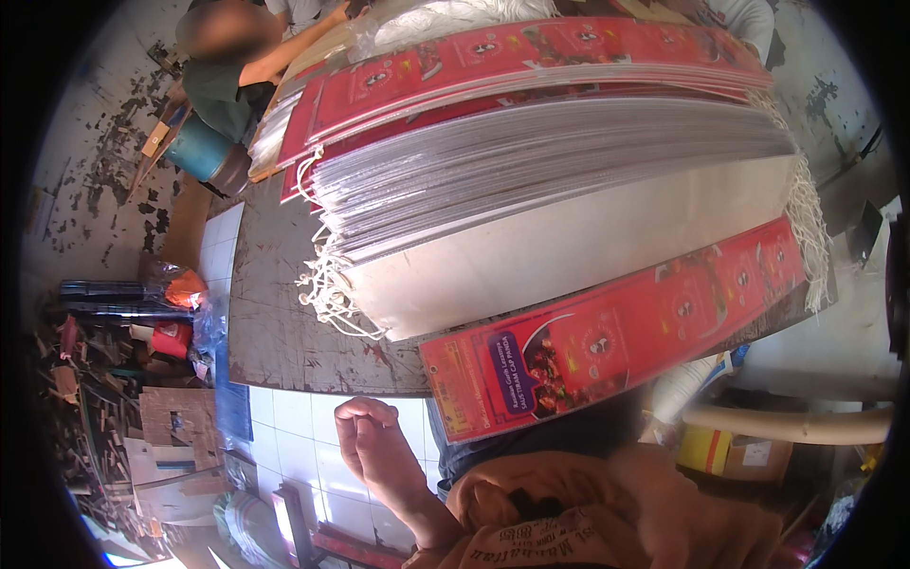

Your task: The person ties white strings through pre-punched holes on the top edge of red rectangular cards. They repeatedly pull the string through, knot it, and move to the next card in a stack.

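Note:
A long red printed strip (654, 341) in clear plastic lies aslant along the table's near edge, its left end jutting past it. Beyond it is a thick fanned stack of similar strips (569, 218), with plain pale backs up and white strings (334, 284) bunched at both ends. My left hand (374, 450) is raised off the table, left of the red strip's end, with fingers curled together; anything pinched in them is too small to make out. My right hand (697, 517) is low at the right near my body, blurred, its fingers unclear.
The worn grey table (275, 313) carries another pile of red strips (474, 57) at the back. A person (227, 76) works at the far left, near a blue-green drum (197, 149). Scrap wood (95, 417) is heaped at the left, and cardboard boxes (749, 457) stand at the right.

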A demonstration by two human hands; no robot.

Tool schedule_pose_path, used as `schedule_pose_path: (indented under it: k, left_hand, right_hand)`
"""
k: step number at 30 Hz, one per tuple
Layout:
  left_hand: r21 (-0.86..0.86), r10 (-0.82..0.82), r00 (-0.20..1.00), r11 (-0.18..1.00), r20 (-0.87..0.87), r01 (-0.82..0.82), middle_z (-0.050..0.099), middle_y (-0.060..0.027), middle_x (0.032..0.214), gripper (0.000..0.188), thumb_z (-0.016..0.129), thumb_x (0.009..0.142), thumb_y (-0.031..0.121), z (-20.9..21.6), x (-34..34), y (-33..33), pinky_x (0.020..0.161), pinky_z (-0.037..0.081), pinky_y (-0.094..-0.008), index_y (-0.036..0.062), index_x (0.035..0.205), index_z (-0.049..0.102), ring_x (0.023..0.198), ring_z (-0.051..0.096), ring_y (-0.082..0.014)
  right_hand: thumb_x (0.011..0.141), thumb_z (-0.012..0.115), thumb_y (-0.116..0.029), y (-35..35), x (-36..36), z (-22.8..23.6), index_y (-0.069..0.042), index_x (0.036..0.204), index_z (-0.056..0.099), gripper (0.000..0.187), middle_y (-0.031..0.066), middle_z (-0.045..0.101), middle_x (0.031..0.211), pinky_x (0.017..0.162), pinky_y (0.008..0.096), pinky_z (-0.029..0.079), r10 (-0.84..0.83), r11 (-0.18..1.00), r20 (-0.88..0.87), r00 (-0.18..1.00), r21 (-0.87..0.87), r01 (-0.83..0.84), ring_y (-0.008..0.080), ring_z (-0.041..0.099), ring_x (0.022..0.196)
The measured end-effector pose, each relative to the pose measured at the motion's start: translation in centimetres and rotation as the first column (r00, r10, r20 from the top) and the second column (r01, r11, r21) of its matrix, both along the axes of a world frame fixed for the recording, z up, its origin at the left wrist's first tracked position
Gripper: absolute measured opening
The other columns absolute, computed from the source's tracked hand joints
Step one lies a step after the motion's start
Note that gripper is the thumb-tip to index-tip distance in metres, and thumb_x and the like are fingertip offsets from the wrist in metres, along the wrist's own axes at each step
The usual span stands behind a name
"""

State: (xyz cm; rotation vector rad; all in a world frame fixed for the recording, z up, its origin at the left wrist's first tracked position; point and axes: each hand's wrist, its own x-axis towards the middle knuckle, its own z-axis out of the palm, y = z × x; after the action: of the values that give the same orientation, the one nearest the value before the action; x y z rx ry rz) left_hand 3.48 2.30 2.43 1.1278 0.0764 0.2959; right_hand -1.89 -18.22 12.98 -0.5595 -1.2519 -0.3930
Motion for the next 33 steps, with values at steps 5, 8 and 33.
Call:
schedule_pose_path:
  k: [5,8,33]
  left_hand:
    - [-0.002,0.001,1.0,1.0,0.013,-0.001,0.048,-0.0058,0.076,0.013,0.047,0.083,0.012,0.2,0.0,0.0,0.069,0.034,-0.0256,-0.0002,0.09,0.047,0.071,0.041,-0.0117]
    - [-0.032,-0.03,0.999,0.999,0.011,0.03,0.048,-0.0057,0.076,0.013,0.047,0.084,0.011,-0.2,0.2,-0.5,0.069,0.034,-0.0256,0.0,0.089,0.047,0.071,0.041,-0.0117]
    - [0.02,-0.141,0.99,0.99,0.018,0.14,0.043,-0.0033,0.08,0.016,0.044,0.085,0.013,-0.8,0.1,-0.6,0.071,0.034,-0.0254,0.0021,0.096,0.044,0.075,0.039,-0.0101]
  right_hand:
    - [0.094,0.026,-0.035,0.3,-0.3,0.5,-0.009,0.049,0.047,0.056,0.0052,0.046,0.051,0.088,0.0428,0.043,-0.089,0.996,-0.054,0.995,0.02,0.09,0.0179,0.05,0.05]
    - [0.094,0.027,-0.035,-0.2,-0.8,0.5,-0.01,0.047,0.044,0.055,0.0038,0.043,0.049,0.087,0.0429,0.043,-0.085,0.996,-0.063,0.994,-0.015,0.084,0.0177,0.049,0.049]
    - [0.092,0.032,-0.032,0.8,-1.0,-0.1,-0.008,0.055,0.054,0.05,0.0064,0.054,0.058,0.09,0.0458,0.041,-0.194,0.978,-0.056,0.979,0.062,0.198,0.0184,0.056,0.056]
